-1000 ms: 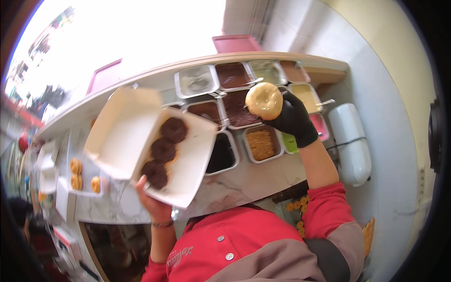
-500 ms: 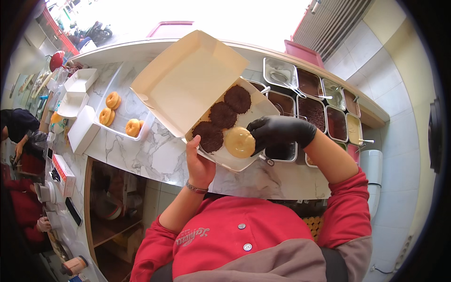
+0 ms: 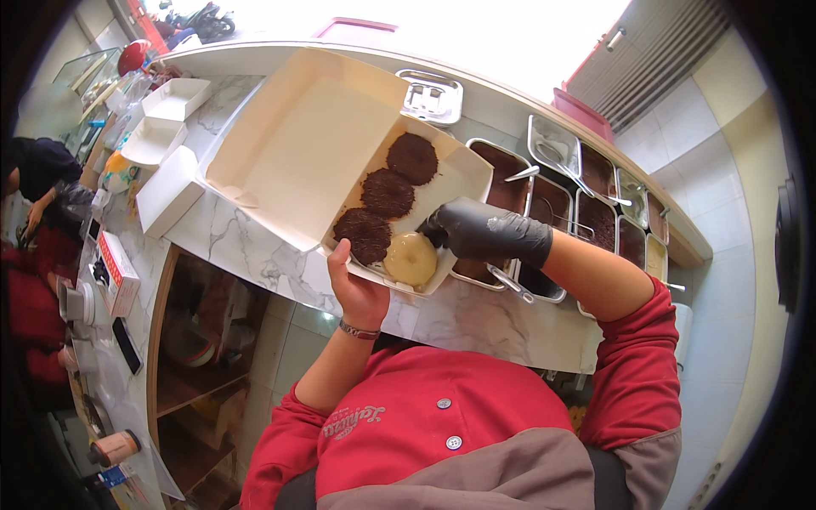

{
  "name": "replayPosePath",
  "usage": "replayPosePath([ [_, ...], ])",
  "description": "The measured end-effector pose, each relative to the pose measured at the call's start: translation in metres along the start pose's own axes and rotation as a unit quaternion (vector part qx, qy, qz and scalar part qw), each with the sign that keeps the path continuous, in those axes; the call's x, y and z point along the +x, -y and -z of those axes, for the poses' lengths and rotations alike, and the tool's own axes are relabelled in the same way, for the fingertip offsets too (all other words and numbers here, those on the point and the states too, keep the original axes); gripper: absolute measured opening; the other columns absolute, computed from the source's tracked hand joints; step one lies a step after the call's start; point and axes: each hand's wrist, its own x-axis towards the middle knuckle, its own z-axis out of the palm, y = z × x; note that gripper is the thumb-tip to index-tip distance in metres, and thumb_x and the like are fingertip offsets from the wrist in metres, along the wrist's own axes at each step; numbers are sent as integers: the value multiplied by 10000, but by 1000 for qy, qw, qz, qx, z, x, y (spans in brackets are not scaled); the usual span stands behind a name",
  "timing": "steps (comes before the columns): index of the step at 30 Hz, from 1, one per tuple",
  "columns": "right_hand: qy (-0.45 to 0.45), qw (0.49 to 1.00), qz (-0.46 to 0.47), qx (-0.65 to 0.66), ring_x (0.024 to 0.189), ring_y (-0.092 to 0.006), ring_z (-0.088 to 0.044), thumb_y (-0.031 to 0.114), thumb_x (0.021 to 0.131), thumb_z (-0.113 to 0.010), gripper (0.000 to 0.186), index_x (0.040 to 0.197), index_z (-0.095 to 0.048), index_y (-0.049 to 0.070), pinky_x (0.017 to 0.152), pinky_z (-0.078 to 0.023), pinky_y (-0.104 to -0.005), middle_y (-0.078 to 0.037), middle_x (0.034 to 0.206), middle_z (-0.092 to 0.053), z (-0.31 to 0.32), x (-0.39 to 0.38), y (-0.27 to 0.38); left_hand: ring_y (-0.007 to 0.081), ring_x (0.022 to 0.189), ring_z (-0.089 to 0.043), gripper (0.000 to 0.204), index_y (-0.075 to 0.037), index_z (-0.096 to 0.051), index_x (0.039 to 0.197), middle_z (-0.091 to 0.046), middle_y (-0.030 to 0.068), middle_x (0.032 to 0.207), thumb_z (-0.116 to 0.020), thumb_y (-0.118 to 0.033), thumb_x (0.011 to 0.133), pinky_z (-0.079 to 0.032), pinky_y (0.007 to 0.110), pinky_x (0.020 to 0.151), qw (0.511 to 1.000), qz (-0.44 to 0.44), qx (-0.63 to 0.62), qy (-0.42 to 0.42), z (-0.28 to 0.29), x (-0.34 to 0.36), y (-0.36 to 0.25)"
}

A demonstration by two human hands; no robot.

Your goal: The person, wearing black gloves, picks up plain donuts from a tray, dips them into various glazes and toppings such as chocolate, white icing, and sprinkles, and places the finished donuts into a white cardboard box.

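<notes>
My bare left hand (image 3: 359,289) grips the near corner of an open cardboard box (image 3: 297,153), thumb over the rim and fingers underneath. Inside, three chocolate-covered doughnuts (image 3: 388,194) lie in a slanting row. A pale glazed doughnut (image 3: 410,259) sits beside the nearest one, in the box's near corner. My right hand (image 3: 489,234), in a black glove, reaches in from the right. Its fingers are bent together against the glazed doughnut's upper right edge; the fingertips are partly hidden.
Metal pans of toppings (image 3: 501,174) with spoons stand on the right of the marble counter (image 3: 255,223). At left are white boxes (image 3: 172,191), a phone (image 3: 127,346) and a person in dark clothing (image 3: 42,170). A metal lid (image 3: 431,98) lies beyond the box.
The box has shifted left, and its raised lid now covers the tray of plain doughnuts. The glazed doughnut has moved left with it, and my right hand has followed. My left hand keeps its grip.
</notes>
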Motion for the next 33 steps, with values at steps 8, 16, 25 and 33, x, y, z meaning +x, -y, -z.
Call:
replayPosePath([
  [8,-188,925,247,220,840,-164,-644,-26,837,-524,275,1097,-614,-40,812,-501,-273,-125,963,-682,73,60,41,210,1099,-513,404,-50,-491,1162,-536,61,1125,-486,-315,858,-405,388,952,969,-201,-7,-146,49,-7,-113],
  [16,-211,976,46,-16,885,-295,-649,112,797,-554,236,958,-676,-10,822,-506,-334,-184,964,-669,30,272,-4,299,1193,-465,581,-69,-410,1305,-460,109,1306,-493,-395,831,-389,454,987,909,-341,64,-233,87,-54,-222],
  [25,-173,968,-15,-181,932,-292,-624,220,656,-691,309,913,-688,48,792,-509,-369,-160,957,-662,19,327,-25,302,1153,-496,538,-51,-434,1273,-503,116,1255,-464,-382,850,-412,455,963,906,-339,43,-249,119,-76,-250],
  [33,10,598,170,783,1205,-327,-469,103,852,-542,508,1301,-358,-48,1008,-402,-437,-188,1293,-470,18,202,-2,295,1158,-495,524,-59,-434,1278,-502,103,1261,-457,-366,854,-413,450,962,935,-284,23,-211,111,-32,-228],
])
